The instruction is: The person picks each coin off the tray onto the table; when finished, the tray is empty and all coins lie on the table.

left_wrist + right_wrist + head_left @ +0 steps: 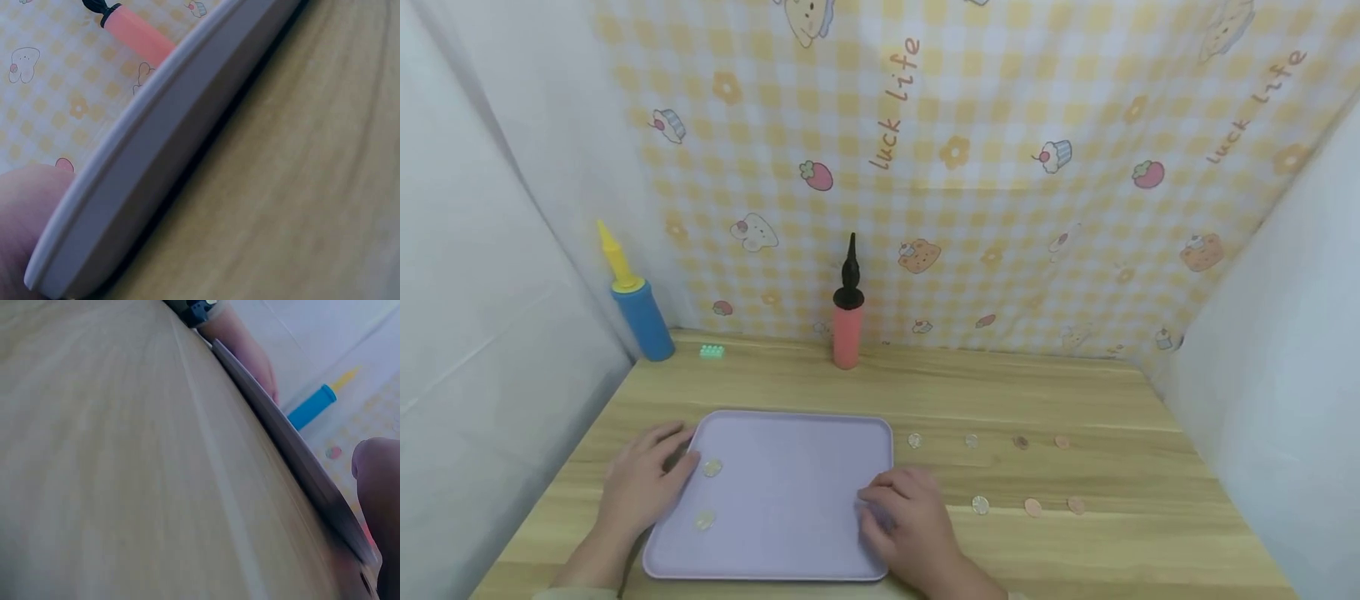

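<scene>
My left hand point(640, 483) lies along the left side of a pale purple tray point(790, 500), its thumb over the rim and its other fingers beside it. In the left wrist view the thumb point(31, 215) shows just behind the tray's edge. My right hand point(913, 521) is over the tray's right rim, with bent thumb and fingertips above the inside. Whether anything lies between them is hidden. Inside the tray, near its left side, lie two silvery coins, an upper coin point(712, 468) and a lower coin point(703, 521).
Right of the tray, several coins form two rows, with a silvery coin point(981, 505) and a copper coin point(1033, 507) in the nearer one. Behind stand a blue-and-yellow hand pump point(647, 321), a pink-and-black hand pump point(847, 333) and a small green toy brick point(712, 352).
</scene>
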`<state>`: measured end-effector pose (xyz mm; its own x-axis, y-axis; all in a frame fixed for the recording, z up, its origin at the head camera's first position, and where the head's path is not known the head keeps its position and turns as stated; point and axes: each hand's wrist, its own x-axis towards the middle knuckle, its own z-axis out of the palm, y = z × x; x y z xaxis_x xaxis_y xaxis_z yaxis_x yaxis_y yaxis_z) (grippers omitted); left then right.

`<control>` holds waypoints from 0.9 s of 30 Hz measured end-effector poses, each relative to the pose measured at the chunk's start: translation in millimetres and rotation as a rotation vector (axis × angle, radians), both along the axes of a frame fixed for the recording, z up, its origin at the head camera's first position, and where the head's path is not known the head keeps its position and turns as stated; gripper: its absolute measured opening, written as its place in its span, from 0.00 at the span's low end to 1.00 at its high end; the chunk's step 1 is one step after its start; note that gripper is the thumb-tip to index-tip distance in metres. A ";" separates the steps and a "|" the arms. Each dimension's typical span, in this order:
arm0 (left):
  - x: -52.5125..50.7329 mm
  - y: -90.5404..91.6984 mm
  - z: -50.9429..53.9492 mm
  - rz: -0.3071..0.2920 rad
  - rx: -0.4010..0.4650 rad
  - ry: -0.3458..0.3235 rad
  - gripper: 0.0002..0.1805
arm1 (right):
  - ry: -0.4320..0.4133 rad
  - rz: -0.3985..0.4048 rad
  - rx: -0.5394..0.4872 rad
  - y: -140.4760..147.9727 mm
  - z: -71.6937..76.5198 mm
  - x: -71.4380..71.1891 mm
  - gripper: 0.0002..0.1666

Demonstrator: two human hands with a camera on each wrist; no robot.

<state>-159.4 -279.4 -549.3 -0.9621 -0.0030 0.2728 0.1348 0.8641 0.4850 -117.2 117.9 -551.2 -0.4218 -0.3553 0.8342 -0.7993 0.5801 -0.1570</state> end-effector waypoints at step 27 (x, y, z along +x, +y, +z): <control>-1.0 -0.7 -1.1 0.002 0.000 -0.001 0.26 | 0.025 -0.144 0.158 -96.5 11.9 2.7 0.07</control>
